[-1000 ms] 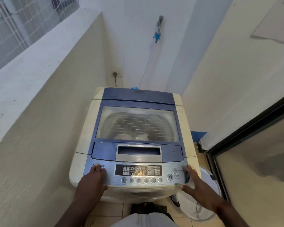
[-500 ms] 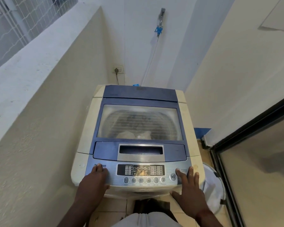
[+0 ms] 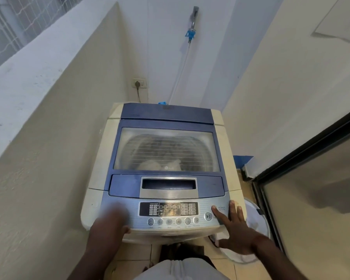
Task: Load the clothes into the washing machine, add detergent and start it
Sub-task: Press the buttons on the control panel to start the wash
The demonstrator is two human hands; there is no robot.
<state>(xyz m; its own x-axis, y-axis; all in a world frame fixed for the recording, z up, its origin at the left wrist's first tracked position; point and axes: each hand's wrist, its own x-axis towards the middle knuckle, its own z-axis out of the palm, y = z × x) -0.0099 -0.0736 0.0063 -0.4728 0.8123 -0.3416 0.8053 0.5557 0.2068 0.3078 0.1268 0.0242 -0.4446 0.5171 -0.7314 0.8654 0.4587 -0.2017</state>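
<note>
Two round buttons on the washing machine (image 3: pixel 101 158) matter here, lying just beside each other at the right end of its control panel (image 3: pixel 127 217): the power button (image 3: pixel 214 208) and, below and left of it, the start/pause button (image 3: pixel 208 216). The machine stands on the tiled floor (image 3: pixel 133 257) in a narrow corner, its lid (image 3: pixel 127 186) down. Pale clothes (image 3: pixel 160 164) show dimly through the lid's window, so loading looks done. Whether detergent went in cannot be told, and starting without it would waste the cycle.

The right hand (image 3: pixel 236 229) holds nothing: fingers straight and spread, index fingertip on or right at the power button. The likely slip is a double press that switches the machine on and straight off. The display (image 3: pixel 169 209) is too dim and glared to read, so it is worth a look before going for start/pause. A broad fingertip could also catch both buttons at once.

The left hand (image 3: pixel 111 221) rests on the panel's left end, blurred, so whether its fingers lie flat or curled I cannot tell. Weight leaned there could nudge the small programme buttons (image 3: pixel 169 221) nearby.

Further out, a plug (image 3: pixel 137 84) sits in the wall socket (image 3: pixel 143 82) and the hose (image 3: pixel 180 71) runs up to the tap (image 3: pixel 192 23). If that tap is closed, the drum would not fill. A white laundry basket (image 3: pixel 260 219) stands on the floor by the machine's right front corner, close to where the person stands, easy to kick.
</note>
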